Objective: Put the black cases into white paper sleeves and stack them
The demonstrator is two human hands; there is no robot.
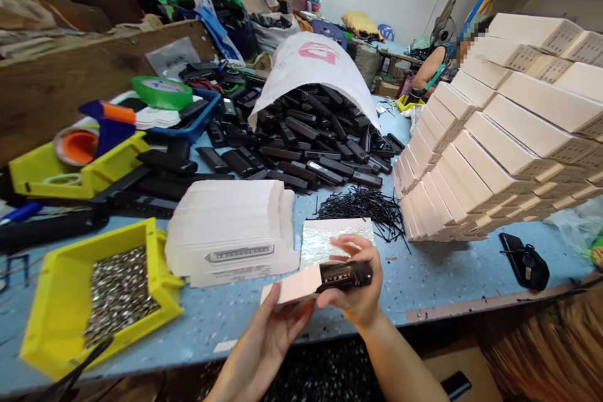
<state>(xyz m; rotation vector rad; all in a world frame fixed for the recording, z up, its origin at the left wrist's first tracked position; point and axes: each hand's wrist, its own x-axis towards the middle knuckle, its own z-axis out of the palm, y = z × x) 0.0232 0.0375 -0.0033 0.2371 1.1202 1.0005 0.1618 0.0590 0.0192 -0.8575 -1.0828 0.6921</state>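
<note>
My right hand (355, 282) is closed on a black oblong device (346, 275) and holds its left end in the mouth of a small white box (299, 284). My left hand (273, 333) cups that white box from below, fingers curled under it. Both hands hover over the front edge of the blue table (438, 279). Just behind them lies a pile of clear plastic bags (330, 235) and a stack of flat white box blanks (230, 232).
A yellow bin (56, 301) of small metal parts stands at front left. A white sack (315, 63) spills black devices (311, 151) across the middle. Black twist ties (362, 207) lie beside a big slanted stack of white boxes (499, 144) at right. Other people sit at the back.
</note>
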